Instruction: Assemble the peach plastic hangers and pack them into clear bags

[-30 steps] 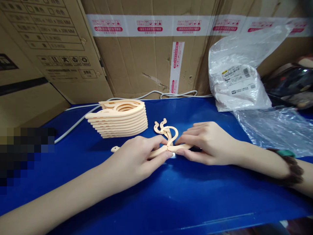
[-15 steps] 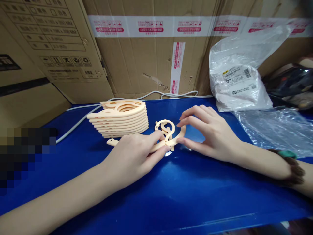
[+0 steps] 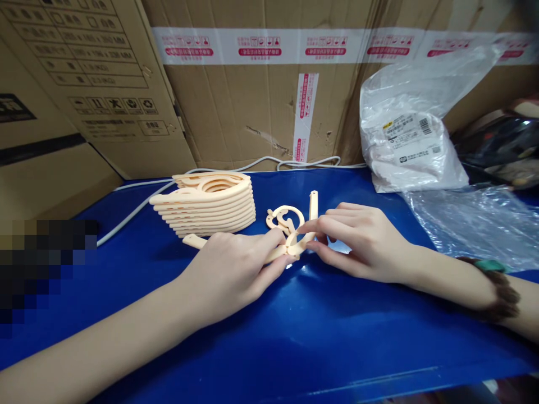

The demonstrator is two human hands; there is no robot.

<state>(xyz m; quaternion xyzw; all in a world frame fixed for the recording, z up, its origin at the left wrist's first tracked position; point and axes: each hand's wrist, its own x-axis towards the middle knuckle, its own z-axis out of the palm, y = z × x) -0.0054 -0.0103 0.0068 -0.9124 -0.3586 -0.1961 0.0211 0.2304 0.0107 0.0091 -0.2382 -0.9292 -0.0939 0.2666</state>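
As we look along the blue desk (image 3: 290, 336) from its left side, the first thing we meet is a stack of cream plastic pieces (image 3: 204, 207), lying behind the left hand and towards the far edge, apart from both hands. Just in front of it, one end of a cream bar (image 3: 193, 241) pokes out from under the left hand (image 3: 242, 261); we take it to belong to the held piece, though the palm hides the stretch between.

That hooked cream piece (image 3: 300, 246) lies around the middle of the desk, between the two hands. Its left bar is pinched narrowly between the left thumb and forefinger, right beside the central joint, so the left hand is the nearer one to that joint. Its long axis runs left to right, roughly along the far edge, while its round hook leans towards that edge, over some loose cream parts (image 3: 270, 219).

Right of the joint, the bar bends away, and its tip (image 3: 314, 205) points at the far edge. The right hand (image 3: 357, 238) has its thumb and forefinger close together around this bar near the bend; its other fingers are curled. Further right, towards the far right corner, we see a white plastic bag (image 3: 412, 140).
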